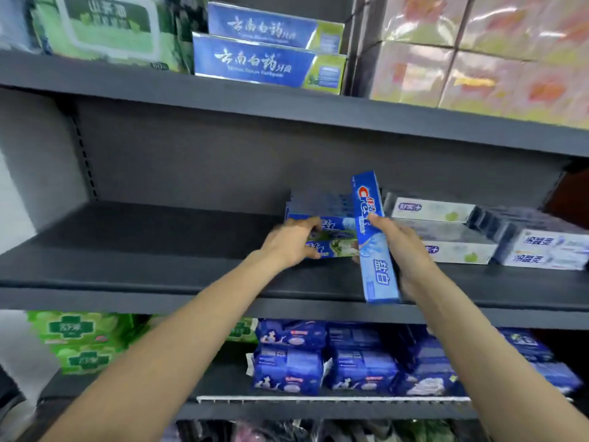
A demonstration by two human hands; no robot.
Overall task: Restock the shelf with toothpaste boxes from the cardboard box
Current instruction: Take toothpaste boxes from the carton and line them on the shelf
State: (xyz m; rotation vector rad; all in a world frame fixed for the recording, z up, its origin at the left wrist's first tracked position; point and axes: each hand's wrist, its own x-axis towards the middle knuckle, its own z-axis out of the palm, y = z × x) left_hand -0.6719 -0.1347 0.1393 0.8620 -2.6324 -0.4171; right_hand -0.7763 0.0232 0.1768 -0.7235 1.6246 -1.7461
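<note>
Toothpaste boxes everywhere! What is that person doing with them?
A person is filling a shop shelf. Their right hand holds a blue toothpaste box standing almost upright, in front of the middle shelf. Their left hand grips the end of a small stack of blue-and-green boxes already lying on that shelf. To the right lie white toothpaste boxes. The left part of the shelf has no boxes on it yet.

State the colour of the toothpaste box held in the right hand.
Blue toothpaste box, paler toward its lower end, seen in the head view.
</note>
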